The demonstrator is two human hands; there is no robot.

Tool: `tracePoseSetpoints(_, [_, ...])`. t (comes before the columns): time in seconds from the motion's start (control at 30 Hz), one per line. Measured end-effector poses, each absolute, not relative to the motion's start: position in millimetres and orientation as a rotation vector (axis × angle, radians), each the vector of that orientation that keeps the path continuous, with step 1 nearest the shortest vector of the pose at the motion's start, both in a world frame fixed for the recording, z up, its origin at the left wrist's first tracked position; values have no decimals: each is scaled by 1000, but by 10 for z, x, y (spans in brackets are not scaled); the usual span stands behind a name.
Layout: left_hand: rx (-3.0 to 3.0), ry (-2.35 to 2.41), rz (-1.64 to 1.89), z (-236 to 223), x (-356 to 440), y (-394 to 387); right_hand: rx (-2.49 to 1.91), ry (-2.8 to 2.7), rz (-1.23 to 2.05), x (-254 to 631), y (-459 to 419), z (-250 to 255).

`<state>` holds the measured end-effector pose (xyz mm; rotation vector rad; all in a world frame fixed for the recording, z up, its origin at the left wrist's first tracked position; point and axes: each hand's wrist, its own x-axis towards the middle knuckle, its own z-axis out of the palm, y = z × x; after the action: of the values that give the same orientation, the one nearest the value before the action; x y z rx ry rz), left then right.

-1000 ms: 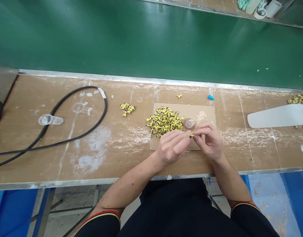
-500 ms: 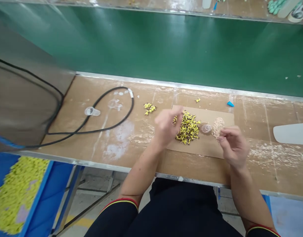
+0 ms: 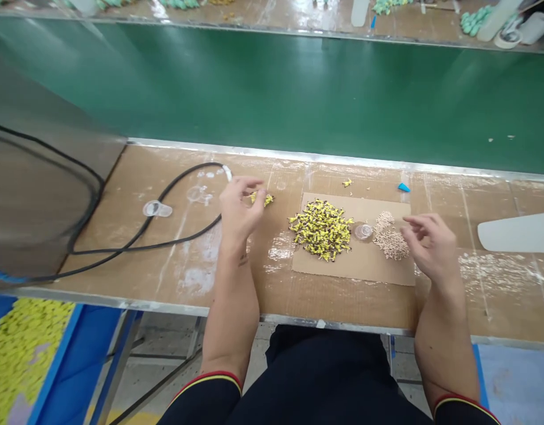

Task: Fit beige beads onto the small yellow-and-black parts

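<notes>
My left hand (image 3: pixel 240 208) hangs over a small clump of yellow-and-black pieces (image 3: pixel 261 199) on the bench, its curled fingertips at the clump's edge. A larger heap of the same pieces (image 3: pixel 321 229) lies on a cardboard sheet (image 3: pixel 355 268). Beside that heap stands a small clear plastic cup (image 3: pixel 364 231). My right hand (image 3: pixel 429 245) rests just right of a patch of tiny beige pieces (image 3: pixel 390 242), fingers spread, and holds nothing I can see.
A black cable (image 3: pixel 165 218) and clear plastic pieces (image 3: pixel 157 209) lie left on the bench. A blue wedge (image 3: pixel 403 187) and white paddle (image 3: pixel 517 233) lie right. A green belt (image 3: pixel 272 94) runs behind. A blue bin (image 3: pixel 72 354) of yellow pieces stands below left.
My hands have moved apart from their pinch over the cardboard: the left now reaches the small clump, and the right sits beside the beige pieces. The view has swung left, showing the blue bin.
</notes>
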<state>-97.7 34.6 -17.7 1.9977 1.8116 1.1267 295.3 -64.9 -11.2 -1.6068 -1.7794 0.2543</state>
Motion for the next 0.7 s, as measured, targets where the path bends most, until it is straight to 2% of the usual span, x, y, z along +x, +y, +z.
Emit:
tracePoseSetpoints(0.13, [2309,1277,606,-108,-742,235,-1753,-2031,435,3054,-603,-204])
tracePoseSetpoints(0.27, [2351,1170,403,-200,-573,210,-1771,-2114,495,3026,-577,-286])
tracePoseSetpoints(0.53, [2266,1213,497,-275,-548,276,-1754,-2123,482,2943,-577,-237])
tracePoseSetpoints(0.7, [2100,1206,817,-123,-587,241,-1623,-1955,452,3005,-585,-136])
